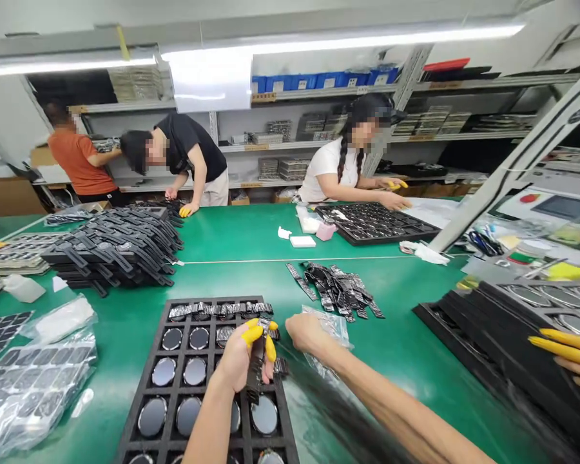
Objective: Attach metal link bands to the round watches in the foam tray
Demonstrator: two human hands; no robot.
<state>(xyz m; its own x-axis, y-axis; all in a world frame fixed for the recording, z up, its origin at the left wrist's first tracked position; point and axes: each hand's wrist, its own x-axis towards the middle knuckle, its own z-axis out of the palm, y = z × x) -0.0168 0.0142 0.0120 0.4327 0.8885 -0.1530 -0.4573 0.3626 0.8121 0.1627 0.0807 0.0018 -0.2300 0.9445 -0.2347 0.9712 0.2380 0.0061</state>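
Observation:
My left hand (245,357), with yellow finger covers, grips a dark wrapped watch strap (255,370) above a black foam tray (149,380). Round watch faces (196,372) lie in the tray's compartments, and several wrapped straps (222,309) lie across its far row. To the right, my right hand (307,334) is closed over the near edge of a clear plastic bag (336,328); its fingertips are hidden, so what it holds cannot be made out. Beyond it lies a pile of wrapped straps (343,290) on the green table (232,277).
Black straps (120,241) are stacked at the back left, near plastic-bagged parts (19,386). A black tray (377,222) stands across the table before a person in white. Another person's hand (570,351) with yellow finger covers reaches in at right, by dark sheets (502,348).

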